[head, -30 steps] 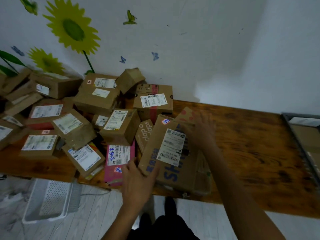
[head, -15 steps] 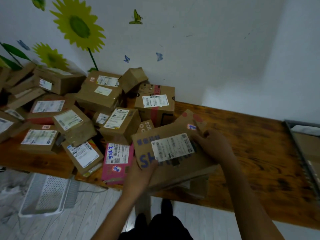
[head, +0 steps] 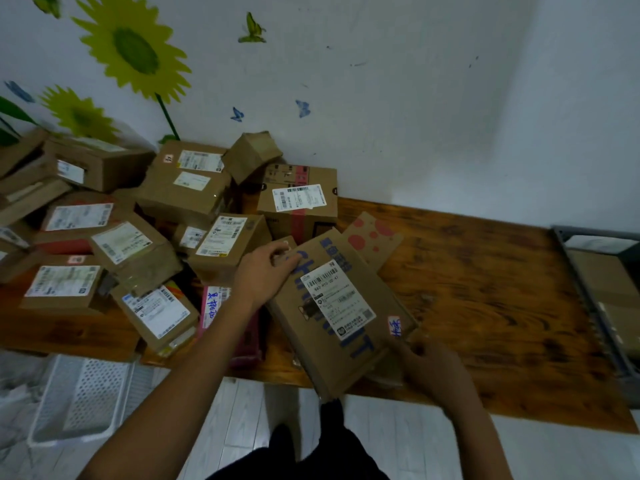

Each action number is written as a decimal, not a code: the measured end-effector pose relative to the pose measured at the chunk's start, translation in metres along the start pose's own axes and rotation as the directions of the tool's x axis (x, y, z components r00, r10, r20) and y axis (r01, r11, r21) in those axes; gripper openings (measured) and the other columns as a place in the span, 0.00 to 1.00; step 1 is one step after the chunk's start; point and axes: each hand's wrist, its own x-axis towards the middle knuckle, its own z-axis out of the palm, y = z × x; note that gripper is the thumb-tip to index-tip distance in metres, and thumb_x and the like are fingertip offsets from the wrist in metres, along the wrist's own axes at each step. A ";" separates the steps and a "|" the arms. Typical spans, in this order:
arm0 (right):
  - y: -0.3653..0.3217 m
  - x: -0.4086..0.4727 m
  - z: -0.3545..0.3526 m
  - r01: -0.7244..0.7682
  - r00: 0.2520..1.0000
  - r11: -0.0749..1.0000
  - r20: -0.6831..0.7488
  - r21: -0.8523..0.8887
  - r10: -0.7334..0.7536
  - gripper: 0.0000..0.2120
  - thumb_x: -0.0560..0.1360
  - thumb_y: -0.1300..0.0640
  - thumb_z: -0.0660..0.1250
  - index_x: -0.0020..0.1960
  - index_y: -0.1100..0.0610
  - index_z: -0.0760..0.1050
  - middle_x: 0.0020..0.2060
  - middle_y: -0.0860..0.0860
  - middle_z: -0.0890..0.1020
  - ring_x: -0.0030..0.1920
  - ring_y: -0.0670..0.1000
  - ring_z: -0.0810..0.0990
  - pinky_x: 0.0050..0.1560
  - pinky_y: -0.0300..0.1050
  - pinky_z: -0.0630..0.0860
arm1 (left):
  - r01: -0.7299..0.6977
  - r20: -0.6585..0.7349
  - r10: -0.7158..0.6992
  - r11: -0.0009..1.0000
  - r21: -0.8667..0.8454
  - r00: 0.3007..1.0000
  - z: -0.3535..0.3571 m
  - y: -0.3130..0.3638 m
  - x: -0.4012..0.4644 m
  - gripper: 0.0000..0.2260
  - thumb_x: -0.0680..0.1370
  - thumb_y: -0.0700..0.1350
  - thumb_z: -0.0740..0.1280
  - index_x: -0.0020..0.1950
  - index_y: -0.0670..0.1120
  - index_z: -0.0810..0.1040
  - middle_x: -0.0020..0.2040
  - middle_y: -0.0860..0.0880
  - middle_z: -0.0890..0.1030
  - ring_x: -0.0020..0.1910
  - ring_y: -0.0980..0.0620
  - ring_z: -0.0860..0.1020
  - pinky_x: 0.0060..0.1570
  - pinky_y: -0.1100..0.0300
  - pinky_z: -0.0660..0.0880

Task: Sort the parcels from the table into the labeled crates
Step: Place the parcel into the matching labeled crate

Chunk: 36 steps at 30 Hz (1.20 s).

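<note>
A flat brown parcel (head: 337, 320) with blue lettering and a white shipping label lies tilted over the wooden table's (head: 485, 289) front edge. My left hand (head: 265, 273) grips its far left corner. My right hand (head: 429, 367) holds its near right corner, beside a small sticker with blue handwriting. Under it, at the far right, shows a cardboard piece with red dots (head: 372, 237). Several more labelled parcels are heaped on the left of the table, among them a pink one (head: 213, 306).
A white perforated crate (head: 81, 393) stands on the floor at lower left. A dark-rimmed crate (head: 595, 299) holding brown parcels sits at the table's right end. The white wall with sunflower decals runs behind the pile.
Both hands have turned the flat parcel round: its label now runs lengthwise away from me. My left hand moved from the near corner to the far one; my right came to the near corner.
</note>
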 end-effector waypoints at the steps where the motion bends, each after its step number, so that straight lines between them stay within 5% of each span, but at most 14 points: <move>1: -0.004 0.004 -0.011 -0.004 0.996 0.997 -0.087 -0.078 -0.003 0.20 0.81 0.41 0.63 0.42 0.57 0.77 0.30 0.49 0.80 0.27 0.45 0.76 0.29 0.37 0.72 | 0.007 -0.075 -0.008 1.000 -0.008 0.997 0.002 -0.002 -0.009 0.29 0.74 0.67 0.67 0.69 0.52 0.76 0.64 0.50 0.78 0.59 0.50 0.77 0.59 0.49 0.77; 3: -0.020 0.020 -0.026 0.002 0.949 0.987 -0.311 -0.162 -0.053 0.18 0.82 0.42 0.63 0.43 0.55 0.72 0.34 0.50 0.78 0.31 0.46 0.74 0.33 0.39 0.70 | 0.065 -0.181 -0.075 0.996 -0.063 0.981 0.013 -0.007 -0.032 0.34 0.75 0.63 0.70 0.74 0.47 0.68 0.70 0.46 0.71 0.66 0.47 0.72 0.64 0.46 0.73; 5: -0.044 0.040 -0.029 0.087 0.912 0.982 -0.383 -0.165 -0.145 0.13 0.81 0.41 0.63 0.47 0.51 0.71 0.44 0.50 0.79 0.40 0.48 0.77 0.41 0.44 0.76 | 0.153 -0.184 -0.196 0.963 -0.223 0.963 0.032 -0.006 -0.063 0.41 0.72 0.62 0.74 0.78 0.47 0.60 0.73 0.45 0.66 0.69 0.46 0.69 0.65 0.46 0.71; 8: -0.068 0.083 -0.011 0.190 0.973 0.976 -0.109 -0.111 -0.202 0.24 0.80 0.38 0.62 0.70 0.52 0.70 0.63 0.52 0.77 0.57 0.52 0.78 0.54 0.50 0.78 | 0.226 -0.110 -0.324 0.829 -0.511 0.940 0.061 -0.005 -0.092 0.47 0.68 0.65 0.77 0.79 0.53 0.57 0.73 0.49 0.67 0.68 0.51 0.70 0.63 0.50 0.71; 11: -0.073 0.098 0.002 0.154 0.986 0.985 0.072 -0.079 -0.148 0.43 0.72 0.26 0.61 0.78 0.49 0.62 0.65 0.53 0.78 0.59 0.56 0.81 0.60 0.56 0.80 | 0.223 -0.042 -0.325 0.733 -0.643 0.945 0.069 -0.003 -0.095 0.53 0.60 0.76 0.73 0.79 0.63 0.55 0.74 0.53 0.70 0.70 0.50 0.72 0.66 0.42 0.73; 13: -0.068 0.088 0.005 0.162 0.984 0.986 0.080 -0.027 -0.160 0.45 0.69 0.23 0.60 0.78 0.48 0.63 0.61 0.52 0.81 0.55 0.54 0.83 0.57 0.57 0.82 | 0.214 -0.009 -0.294 0.715 -0.665 0.956 0.064 -0.003 -0.091 0.51 0.60 0.78 0.70 0.78 0.63 0.56 0.73 0.53 0.72 0.69 0.50 0.73 0.66 0.42 0.74; 15: -0.069 0.065 0.007 0.202 0.978 0.979 0.050 0.020 -0.203 0.35 0.76 0.30 0.61 0.76 0.47 0.64 0.53 0.48 0.83 0.49 0.50 0.84 0.49 0.50 0.83 | 0.196 0.014 -0.255 0.705 -0.682 0.967 0.047 0.002 -0.088 0.44 0.63 0.75 0.71 0.75 0.61 0.65 0.67 0.54 0.77 0.65 0.52 0.77 0.62 0.45 0.77; 20: -0.071 0.007 0.016 0.370 0.924 0.906 -0.179 0.206 -0.337 0.22 0.80 0.39 0.61 0.70 0.45 0.68 0.48 0.45 0.84 0.41 0.43 0.85 0.39 0.38 0.82 | 0.083 -0.011 -0.117 0.769 -0.634 0.993 -0.009 0.027 -0.074 0.23 0.78 0.57 0.68 0.72 0.57 0.70 0.60 0.58 0.79 0.57 0.58 0.78 0.47 0.62 0.72; 24: -0.094 -0.023 0.001 0.486 0.860 0.808 -0.345 0.332 -0.376 0.16 0.75 0.38 0.62 0.61 0.38 0.68 0.44 0.44 0.83 0.38 0.41 0.85 0.33 0.34 0.79 | -0.046 -0.043 0.025 0.803 -0.594 0.999 -0.053 0.071 -0.069 0.22 0.76 0.61 0.68 0.68 0.57 0.72 0.56 0.61 0.80 0.53 0.62 0.80 0.46 0.62 0.73; 28: -0.109 -0.045 -0.021 0.603 0.766 0.722 -0.497 0.338 -0.407 0.08 0.77 0.42 0.63 0.50 0.44 0.73 0.40 0.43 0.84 0.40 0.41 0.85 0.34 0.32 0.78 | -0.190 -0.140 0.139 0.856 -0.482 0.980 -0.083 0.116 -0.068 0.31 0.67 0.72 0.69 0.65 0.59 0.72 0.55 0.61 0.81 0.51 0.63 0.80 0.52 0.55 0.77; 31: -0.115 -0.057 -0.034 0.637 0.713 0.710 -0.579 0.299 -0.396 0.05 0.79 0.46 0.64 0.47 0.46 0.74 0.40 0.37 0.83 0.39 0.38 0.83 0.34 0.30 0.76 | -0.243 -0.175 0.182 0.864 -0.440 0.967 -0.094 0.140 -0.070 0.30 0.67 0.72 0.68 0.65 0.60 0.72 0.55 0.61 0.82 0.53 0.60 0.81 0.56 0.49 0.78; 36: -0.122 -0.081 -0.049 0.696 0.646 0.656 -0.653 0.291 -0.395 0.03 0.79 0.50 0.65 0.46 0.47 0.74 0.40 0.38 0.84 0.38 0.40 0.84 0.32 0.32 0.77 | -0.318 -0.232 0.244 0.873 -0.370 0.941 -0.109 0.168 -0.083 0.25 0.71 0.67 0.70 0.63 0.57 0.72 0.51 0.62 0.82 0.47 0.66 0.80 0.48 0.59 0.77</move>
